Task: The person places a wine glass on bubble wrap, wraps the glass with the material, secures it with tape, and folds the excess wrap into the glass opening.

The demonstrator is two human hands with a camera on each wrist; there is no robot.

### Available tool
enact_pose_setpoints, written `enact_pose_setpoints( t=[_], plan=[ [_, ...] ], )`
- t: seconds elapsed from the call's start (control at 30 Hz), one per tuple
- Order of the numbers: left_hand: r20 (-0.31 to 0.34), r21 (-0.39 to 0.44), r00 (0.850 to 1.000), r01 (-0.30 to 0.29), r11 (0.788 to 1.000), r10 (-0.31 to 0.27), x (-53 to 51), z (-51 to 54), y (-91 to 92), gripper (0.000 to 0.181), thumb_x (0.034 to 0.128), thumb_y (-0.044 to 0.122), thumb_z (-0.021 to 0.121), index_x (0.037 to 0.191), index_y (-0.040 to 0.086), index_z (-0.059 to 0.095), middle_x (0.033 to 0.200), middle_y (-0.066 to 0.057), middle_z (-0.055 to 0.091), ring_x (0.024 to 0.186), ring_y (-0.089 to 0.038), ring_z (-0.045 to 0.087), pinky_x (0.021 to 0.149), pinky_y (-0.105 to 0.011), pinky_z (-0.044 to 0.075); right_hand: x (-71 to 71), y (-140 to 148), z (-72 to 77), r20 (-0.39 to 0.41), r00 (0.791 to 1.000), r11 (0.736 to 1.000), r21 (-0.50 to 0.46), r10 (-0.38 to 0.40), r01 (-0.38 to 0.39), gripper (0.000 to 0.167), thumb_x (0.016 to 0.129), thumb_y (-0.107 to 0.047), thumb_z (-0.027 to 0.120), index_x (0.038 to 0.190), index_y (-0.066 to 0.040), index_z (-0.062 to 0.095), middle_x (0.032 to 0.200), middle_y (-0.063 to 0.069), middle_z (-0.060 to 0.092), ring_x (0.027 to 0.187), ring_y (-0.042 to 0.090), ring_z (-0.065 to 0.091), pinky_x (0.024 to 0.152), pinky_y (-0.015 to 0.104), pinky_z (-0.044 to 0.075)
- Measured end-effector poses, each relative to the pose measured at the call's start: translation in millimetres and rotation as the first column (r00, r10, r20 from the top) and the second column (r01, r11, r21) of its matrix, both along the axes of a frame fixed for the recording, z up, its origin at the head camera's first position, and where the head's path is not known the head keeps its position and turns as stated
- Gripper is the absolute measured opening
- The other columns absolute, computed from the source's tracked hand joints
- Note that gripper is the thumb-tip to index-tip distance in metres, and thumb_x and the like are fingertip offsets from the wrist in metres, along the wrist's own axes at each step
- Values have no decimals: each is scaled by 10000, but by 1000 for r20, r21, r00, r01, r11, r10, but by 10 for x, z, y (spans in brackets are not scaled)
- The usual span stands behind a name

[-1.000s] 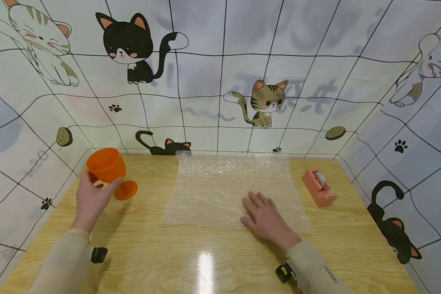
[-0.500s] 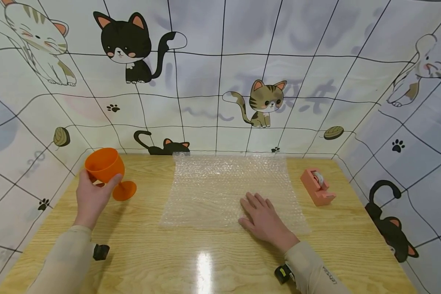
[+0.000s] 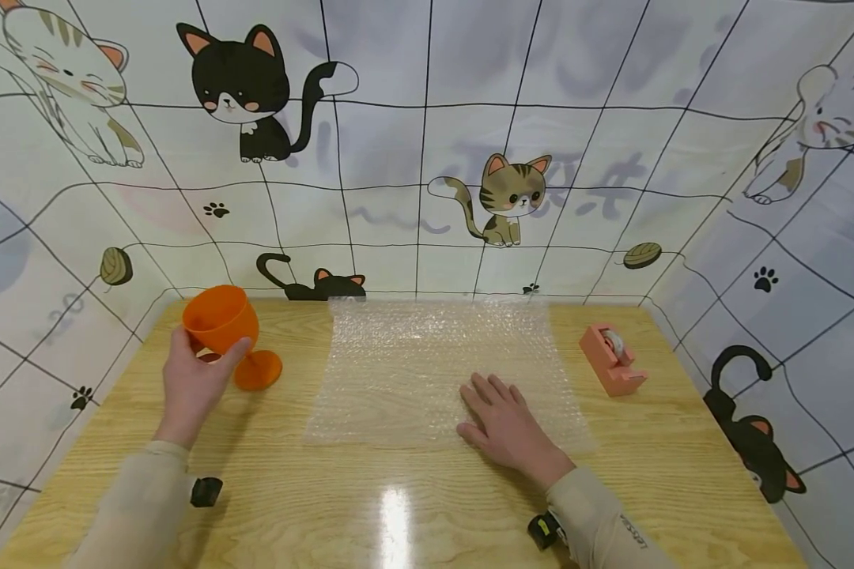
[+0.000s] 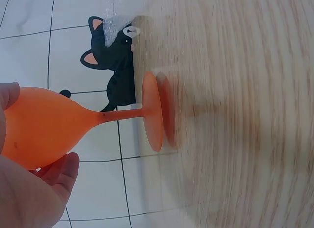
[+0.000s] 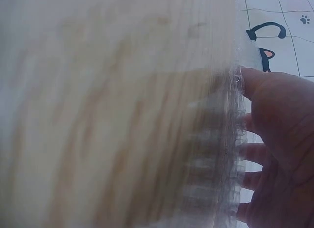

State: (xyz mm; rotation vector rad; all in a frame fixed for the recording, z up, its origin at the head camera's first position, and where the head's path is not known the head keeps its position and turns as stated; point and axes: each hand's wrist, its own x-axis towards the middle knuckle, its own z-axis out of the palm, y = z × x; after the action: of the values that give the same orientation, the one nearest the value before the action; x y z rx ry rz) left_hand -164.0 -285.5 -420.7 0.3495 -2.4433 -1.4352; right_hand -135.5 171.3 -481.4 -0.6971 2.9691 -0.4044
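Note:
An orange goblet (image 3: 222, 316) is gripped round its bowl by my left hand (image 3: 194, 387) at the left of the table. In the left wrist view the goblet's foot (image 4: 153, 111) stands just off the wood, with a thin shadow or reflection beside it; whether it touches cannot be told. A transparent bubble wrap sheet (image 3: 398, 371) lies flat on the middle of the table. My right hand (image 3: 512, 435) rests on its front right part, palm down with fingers spread. The right wrist view shows the fingertips against the bubble wrap (image 5: 216, 154).
A pink tape dispenser (image 3: 612, 363) with a roll of tape stands on the wooden table (image 3: 313, 506), right of the sheet. A white backdrop (image 3: 384, 142) with cartoon cats and grid lines closes off the back and both sides.
My left hand has moved a little to the right with the goblet. The right hand remains on the sheet, and the whole head view has drifted slightly.

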Motion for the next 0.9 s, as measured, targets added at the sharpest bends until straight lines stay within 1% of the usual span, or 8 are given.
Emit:
enact_pose_setpoints(
  t=[0.1,0.3,0.53,0.7,0.77,0.9],
  plan=[
    [-19,-9,1000,16,1000,-17,6,-4,60,831,930,404,768,1513,25,314,1446,-151,497,1202,-260,525,803,-90,456,1,-11,-10,-1,1000,1000,1,3,-3,651,1042,-442,569,1547,-46,463,1631,221,350,1502,473,297,1171,696,252],
    [-46,-31,998,33,999,-34,15,-19,159,794,931,394,770,1497,33,344,1420,-125,523,1198,-227,531,828,-103,454,10,-26,-8,-3,1000,1000,1,3,-3,644,1041,-437,572,1541,-43,472,1626,218,362,1500,470,304,1169,697,251],
    [-54,-36,997,58,998,-60,46,-12,252,773,936,378,769,1488,33,352,1397,-133,529,1196,-257,532,816,-122,455,15,-44,12,-12,1000,1000,7,7,-6,651,1037,-448,575,1540,-47,475,1625,213,365,1495,471,312,1168,695,255],
    [-62,-38,995,74,997,-76,58,3,314,770,937,383,768,1499,51,358,1393,-119,534,1192,-240,529,810,-130,460,13,-62,9,-22,1000,1000,25,11,-10,651,1042,-459,562,1541,-51,474,1625,210,368,1494,465,319,1167,690,264],
    [-62,-39,995,80,996,-82,61,11,341,773,937,386,768,1504,60,358,1398,-106,534,1197,-229,527,820,-127,462,18,-67,11,-21,1000,999,31,10,-9,647,1043,-455,562,1542,-53,474,1626,206,368,1494,461,321,1166,687,269],
    [-61,-31,993,96,995,-98,68,36,396,786,929,379,780,1508,57,357,1410,-115,531,1213,-256,533,843,-143,458,35,-80,19,-27,1000,1000,23,10,-9,634,1038,-435,577,1531,-45,488,1615,213,384,1485,469,332,1158,688,280]
  ],
)
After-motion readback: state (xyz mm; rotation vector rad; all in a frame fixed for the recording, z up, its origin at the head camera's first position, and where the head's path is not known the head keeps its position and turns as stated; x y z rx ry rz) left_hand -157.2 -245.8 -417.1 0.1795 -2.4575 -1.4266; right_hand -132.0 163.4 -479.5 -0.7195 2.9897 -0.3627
